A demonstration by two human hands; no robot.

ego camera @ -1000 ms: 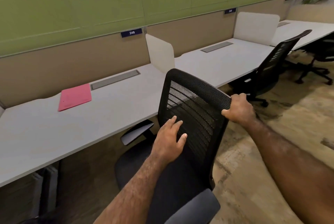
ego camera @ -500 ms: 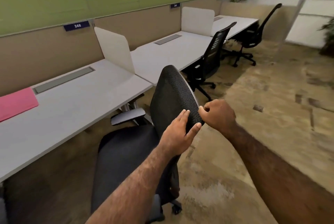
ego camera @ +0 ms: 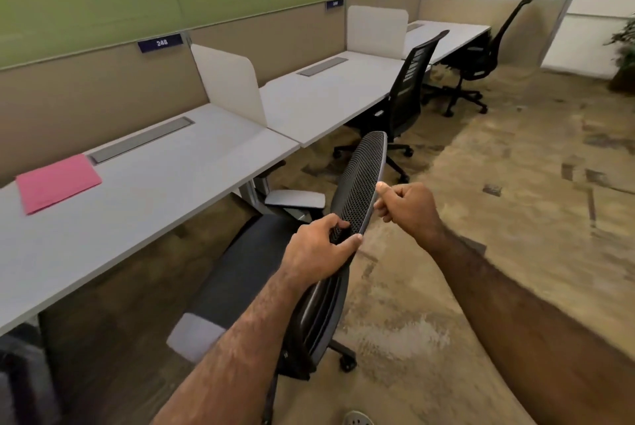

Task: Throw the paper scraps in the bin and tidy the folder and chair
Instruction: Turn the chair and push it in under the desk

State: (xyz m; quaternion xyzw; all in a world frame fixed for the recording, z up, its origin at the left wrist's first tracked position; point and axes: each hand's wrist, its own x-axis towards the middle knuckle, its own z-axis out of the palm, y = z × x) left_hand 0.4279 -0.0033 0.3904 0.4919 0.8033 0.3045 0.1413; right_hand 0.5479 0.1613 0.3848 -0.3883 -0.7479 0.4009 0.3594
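Both hands grip the backrest of the chair [ego camera: 360,180], which is seen edge-on. The left hand [ego camera: 318,247] closes around its lower edge, and the right hand [ego camera: 409,206] is closed on the edge a little higher. The seat points toward the counter [ego camera: 165,177]. The pink folder [ego camera: 56,182] lies flat on the counter, well apart from the chair.

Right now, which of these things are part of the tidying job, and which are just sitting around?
Part of the job:
- black mesh chair, backrest gripped by the left hand and right hand
- pink folder lying on the desk

Just there:
- second chair at the next desk
- third chair further along
- white divider
- plant

No paper scraps or bin in view.
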